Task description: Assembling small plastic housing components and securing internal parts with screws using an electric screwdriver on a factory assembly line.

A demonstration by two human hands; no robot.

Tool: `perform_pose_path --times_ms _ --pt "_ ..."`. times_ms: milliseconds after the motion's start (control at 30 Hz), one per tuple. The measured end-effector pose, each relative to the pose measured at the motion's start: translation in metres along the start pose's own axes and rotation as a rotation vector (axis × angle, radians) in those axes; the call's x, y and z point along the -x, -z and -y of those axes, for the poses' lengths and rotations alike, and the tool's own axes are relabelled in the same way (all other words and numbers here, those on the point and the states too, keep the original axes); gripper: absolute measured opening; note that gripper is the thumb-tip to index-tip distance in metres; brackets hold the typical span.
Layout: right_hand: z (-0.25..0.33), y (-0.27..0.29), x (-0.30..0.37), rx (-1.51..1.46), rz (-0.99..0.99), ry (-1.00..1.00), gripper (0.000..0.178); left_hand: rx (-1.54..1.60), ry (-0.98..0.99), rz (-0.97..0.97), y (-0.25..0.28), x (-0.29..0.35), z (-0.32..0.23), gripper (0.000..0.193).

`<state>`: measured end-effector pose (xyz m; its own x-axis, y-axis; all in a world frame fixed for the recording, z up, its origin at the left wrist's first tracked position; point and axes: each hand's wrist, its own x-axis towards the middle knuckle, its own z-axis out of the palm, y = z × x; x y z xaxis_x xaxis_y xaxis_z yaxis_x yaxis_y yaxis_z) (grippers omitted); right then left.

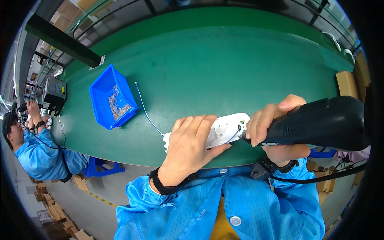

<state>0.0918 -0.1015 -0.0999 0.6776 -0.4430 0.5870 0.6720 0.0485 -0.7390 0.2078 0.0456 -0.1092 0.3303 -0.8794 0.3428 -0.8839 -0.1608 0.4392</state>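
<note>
My left hand (192, 140) lies over a long white plastic housing (224, 129), fingers on its far side and thumb along its near edge, holding it at the table's front edge. A thin blue-and-white cable (145, 111) runs out of the housing's left end onto the table. My right hand (266, 124) is closed round the front of a black electric screwdriver (316, 122), which lies nearly level. Its nose is at the housing's right end, beside small green and dark parts. The tip is hidden by my fingers, so I cannot tell whether it touches a screw.
A blue bin (100, 94) with many small metal screws stands to the left on the green table (240, 64). Beyond it rises a dark post (64, 40). A black box-shaped device (55, 94) stands far left, near a person in blue (40, 152). A cardboard box (347, 84) is at the right.
</note>
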Motion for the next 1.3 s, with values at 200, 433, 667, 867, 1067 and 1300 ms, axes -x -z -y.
perform_pose_path --times_ms 200,433,667,867,1067,1300 --pt "-0.008 0.0 0.001 -0.028 0.106 0.1 0.072 -0.02 -0.013 0.006 0.001 -0.002 0.0 0.057" --pt "-0.002 -0.009 0.0 0.068 -0.135 -0.077 0.076 0.036 -0.054 0.013 0.001 -0.011 0.002 0.056" --pt "0.025 -0.009 -0.018 -0.13 0.193 -0.307 0.083 -0.017 -0.024 0.066 0.012 -0.018 0.023 0.063" --pt "0.004 0.022 -0.047 0.931 0.641 -0.446 0.066 0.572 -0.134 -0.146 0.035 -0.058 0.022 0.046" --pt "-0.018 0.024 -0.059 0.703 0.921 -0.198 0.049 1.119 -0.506 0.31 0.004 -0.075 -0.006 0.059" --pt "-0.081 0.067 -0.137 1.192 0.713 0.205 0.062 1.354 -0.326 0.476 0.037 -0.065 0.011 0.078"
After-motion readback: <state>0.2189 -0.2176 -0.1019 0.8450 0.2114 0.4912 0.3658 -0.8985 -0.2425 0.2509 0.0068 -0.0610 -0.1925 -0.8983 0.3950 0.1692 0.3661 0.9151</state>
